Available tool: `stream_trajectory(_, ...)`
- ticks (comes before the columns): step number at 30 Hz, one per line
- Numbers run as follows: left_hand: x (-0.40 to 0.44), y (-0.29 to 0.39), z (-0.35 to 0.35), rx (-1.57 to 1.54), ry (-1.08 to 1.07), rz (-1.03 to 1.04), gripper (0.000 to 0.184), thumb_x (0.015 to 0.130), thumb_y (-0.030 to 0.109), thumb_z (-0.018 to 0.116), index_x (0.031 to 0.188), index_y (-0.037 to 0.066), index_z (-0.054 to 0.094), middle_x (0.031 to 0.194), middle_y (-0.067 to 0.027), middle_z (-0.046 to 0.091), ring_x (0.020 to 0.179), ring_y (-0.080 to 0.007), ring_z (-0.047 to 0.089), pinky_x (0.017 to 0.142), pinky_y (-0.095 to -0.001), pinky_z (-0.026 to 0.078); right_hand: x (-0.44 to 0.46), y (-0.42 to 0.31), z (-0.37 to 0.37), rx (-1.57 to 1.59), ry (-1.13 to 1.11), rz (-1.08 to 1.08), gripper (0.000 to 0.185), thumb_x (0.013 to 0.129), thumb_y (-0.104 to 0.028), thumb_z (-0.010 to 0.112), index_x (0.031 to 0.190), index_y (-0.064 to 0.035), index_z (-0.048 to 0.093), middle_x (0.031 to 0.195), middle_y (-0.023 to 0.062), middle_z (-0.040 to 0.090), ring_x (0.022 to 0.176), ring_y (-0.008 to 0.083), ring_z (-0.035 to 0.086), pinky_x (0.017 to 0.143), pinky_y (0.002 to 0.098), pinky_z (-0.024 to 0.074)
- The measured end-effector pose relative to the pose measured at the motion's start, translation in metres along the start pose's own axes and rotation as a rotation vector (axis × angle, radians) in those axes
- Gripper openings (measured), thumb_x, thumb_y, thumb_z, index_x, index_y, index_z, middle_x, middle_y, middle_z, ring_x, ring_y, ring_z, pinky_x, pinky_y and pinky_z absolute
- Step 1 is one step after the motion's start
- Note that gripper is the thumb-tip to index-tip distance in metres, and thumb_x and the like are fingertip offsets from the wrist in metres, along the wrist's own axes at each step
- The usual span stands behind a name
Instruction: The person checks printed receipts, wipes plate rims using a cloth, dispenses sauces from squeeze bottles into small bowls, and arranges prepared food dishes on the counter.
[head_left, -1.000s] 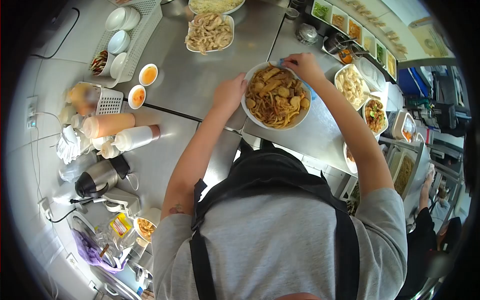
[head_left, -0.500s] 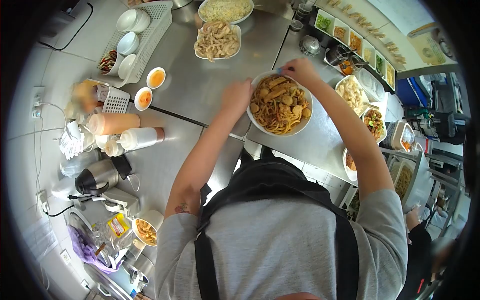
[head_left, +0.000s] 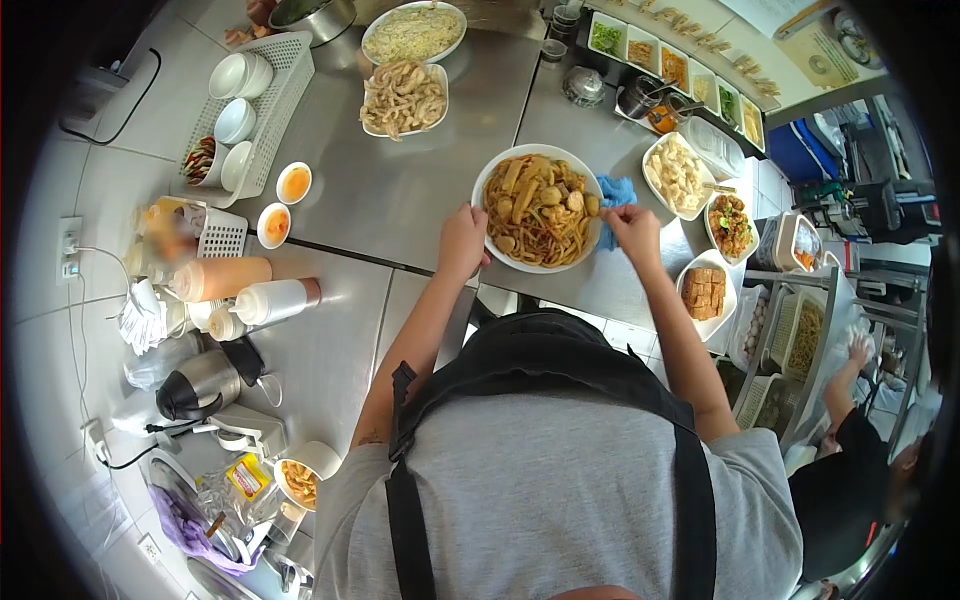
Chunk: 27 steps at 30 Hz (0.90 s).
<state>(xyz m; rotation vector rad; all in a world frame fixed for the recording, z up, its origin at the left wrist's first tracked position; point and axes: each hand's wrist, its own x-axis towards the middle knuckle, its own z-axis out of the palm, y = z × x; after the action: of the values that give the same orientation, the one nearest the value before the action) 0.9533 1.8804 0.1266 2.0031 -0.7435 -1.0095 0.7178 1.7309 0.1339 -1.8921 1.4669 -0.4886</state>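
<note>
A round white bowl (head_left: pixel 480 212) heaped with sauced noodles and chunky toppings (head_left: pixel 540 210) sits on the steel counter before me. My left hand (head_left: pixel 462 242) is closed on the bowl's left rim, its thumb side toward the noodles. On the opposite side, my right hand (head_left: pixel 634 236) is pinched on a crumpled blue cloth (head_left: pixel 612 195) that lies against the bowl's right rim. Its fingertips are close to that rim; whether they touch it I cannot tell.
Plates of white chunks (head_left: pixel 675 178), garnished food (head_left: pixel 730 228) and browned blocks (head_left: pixel 704 293) stand right. Topping trays (head_left: pixel 672 68) line the back. Fried strips (head_left: pixel 404 98) and rice (head_left: pixel 414 35) are behind; sauce cups (head_left: pixel 294 183) and bottles (head_left: pixel 278 301) left. A co-worker (head_left: pixel 845 480) is at right.
My right hand has moved with the blue cloth from the bowl's far rim to its right side. My left hand has slid down the left rim. The camera view has shifted.
</note>
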Motion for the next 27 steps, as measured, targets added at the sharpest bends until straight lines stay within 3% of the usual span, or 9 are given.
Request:
stream_trajectory(7, -0.008, -0.021, 0.009, -0.335, -0.037, -0.133, 0.031, 0.095, 0.022, 0.037, 0.096, -0.007, 0.047, 0.063, -0.0168, 0.060, 0.039, -0.0232, 0.059, 0.035, -0.0314, 0.049, -0.030, 0.011, 0.033, 0.188, 0.157, 0.122, 0.024, 0.077, -0.021, 0.073, 0.075, 0.0007, 0.063, 0.064, 0.0035, 0.063, 0.054, 0.0071, 0.054, 0.050, 0.0230, 0.0435)
stream_trajectory(12, -0.023, -0.021, 0.024, -0.600, -0.075, -0.245, 0.033, 0.094, 0.020, 0.034, 0.111, -0.007, 0.037, 0.076, -0.0218, 0.061, 0.044, -0.0265, 0.062, 0.038, -0.0328, 0.054, -0.047, 0.004, 0.049, 0.373, 0.253, 0.264, 0.028, 0.071, -0.019, 0.075, 0.082, 0.0033, 0.062, 0.068, 0.0082, 0.065, 0.060, 0.0120, 0.059, 0.056, 0.0263, 0.0480)
stream_trajectory(15, -0.036, -0.015, 0.039, -0.771, -0.084, -0.327, 0.034, 0.095, 0.022, 0.031, 0.115, -0.006, 0.036, 0.079, -0.0238, 0.062, 0.053, -0.0270, 0.065, 0.047, -0.0366, 0.058, -0.056, -0.005, 0.053, 0.587, 0.237, 0.396, 0.027, 0.072, -0.014, 0.075, 0.086, 0.0033, 0.060, 0.073, 0.0080, 0.065, 0.065, 0.0119, 0.059, 0.058, 0.0260, 0.0478)
stream_trajectory(17, -0.037, -0.020, 0.040, -0.876, -0.290, -0.394, 0.035, 0.096, 0.022, 0.031, 0.117, -0.006, 0.037, 0.092, -0.0253, 0.063, 0.071, -0.0304, 0.068, 0.056, -0.0373, 0.059, -0.055, -0.014, 0.046, 0.849, 0.170, 0.461, 0.021, 0.074, -0.012, 0.073, 0.084, 0.0023, 0.061, 0.075, 0.0066, 0.065, 0.065, 0.0111, 0.058, 0.058, 0.0272, 0.0481)
stream_trajectory(19, -0.040, -0.024, 0.035, -1.017, -0.479, -0.462, 0.038, 0.097, 0.024, 0.032, 0.120, -0.006, 0.037, 0.098, -0.0256, 0.064, 0.076, -0.0313, 0.068, 0.059, -0.0370, 0.058, -0.058, -0.011, 0.039, 0.503, 0.261, 0.135, 0.016, 0.076, -0.009, 0.071, 0.082, 0.0008, 0.061, 0.078, 0.0073, 0.065, 0.063, 0.0131, 0.059, 0.057, 0.0294, 0.0485)
stream_trajectory(20, -0.044, -0.027, 0.028, -0.864, -0.512, -0.341, 0.043, 0.098, 0.028, 0.034, 0.124, -0.005, 0.037, 0.103, -0.0255, 0.063, 0.080, -0.0313, 0.068, 0.063, -0.0357, 0.057, -0.055, -0.009, 0.034, 0.328, 0.303, -0.029, 0.013, 0.076, -0.008, 0.070, 0.082, 0.0000, 0.062, 0.079, 0.0077, 0.065, 0.062, 0.0141, 0.059, 0.057, 0.0306, 0.0487)
stream_trajectory(23, -0.045, -0.024, -0.012, -0.583, -0.556, -0.432, 0.049, 0.098, 0.035, 0.037, 0.126, -0.005, 0.038, 0.097, -0.0257, 0.065, 0.077, -0.0303, 0.068, 0.062, -0.0357, 0.057, -0.042, 0.024, 0.023, -0.081, 0.070, -0.310, 0.009, 0.077, -0.006, 0.069, 0.082, -0.0016, 0.063, 0.082, 0.0115, 0.065, 0.063, 0.0197, 0.061, 0.057, 0.0323, 0.0494)
stream_trajectory(24, -0.036, -0.035, -0.026, -0.502, -0.469, -0.436, 0.050, 0.098, 0.036, 0.037, 0.127, -0.005, 0.038, 0.094, -0.0244, 0.066, 0.075, -0.0290, 0.068, 0.061, -0.0344, 0.057, -0.029, 0.023, 0.017, -0.092, 0.053, -0.303, 0.009, 0.077, -0.006, 0.068, 0.083, -0.0013, 0.064, 0.077, 0.0147, 0.065, 0.062, 0.0247, 0.062, 0.058, 0.0321, 0.0498)
stream_trajectory(27, -0.018, -0.047, -0.053, -0.318, -0.162, -0.308, 0.052, 0.098, 0.039, 0.036, 0.133, 0.001, 0.039, 0.083, -0.0186, 0.067, 0.066, -0.0238, 0.067, 0.057, -0.0314, 0.055, 0.030, 0.019, 0.017, 0.046, 0.085, -0.107, 0.012, 0.079, -0.012, 0.068, 0.084, -0.0012, 0.067, 0.073, 0.0119, 0.067, 0.057, 0.0207, 0.062, 0.056, 0.0312, 0.0495)
